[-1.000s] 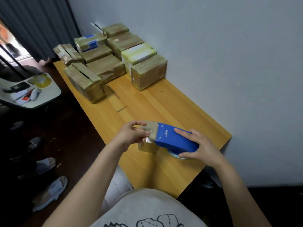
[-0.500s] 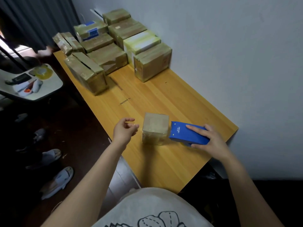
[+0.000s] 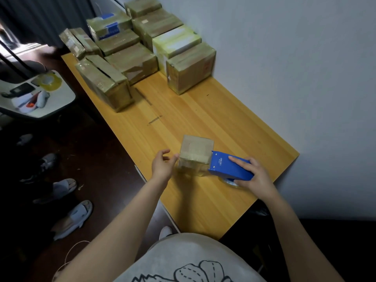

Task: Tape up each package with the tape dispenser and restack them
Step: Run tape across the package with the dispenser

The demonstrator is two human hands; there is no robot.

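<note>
Looking down at a yellow wooden worktop (image 3: pixel 193 115) pushed up against a pale wall (image 3: pixel 284 58). Got a small brown cardboard package (image 3: pixel 196 153) sitting lower centre of the frame, with a strip of tape across its top. Touching its right side: a blue plastic tape dispenser (image 3: pixel 230 168), gripped by the right hand (image 3: pixel 254 178), index finger laid flat along the top and the other fingers wrapped round the near side. At the package's left edge, the left hand (image 3: pixel 162 165), fingers loosely curled and holding nothing (one fingertip maybe just touching the box, hard to call). Upper centre of the frame, a cluster of taped-up brown cardboard boxes (image 3: pixel 142 47), some stacked. Off to the left, a white side table (image 3: pixel 57 102) with a yellowish tape roll (image 3: pixel 49 82) on it.
</note>
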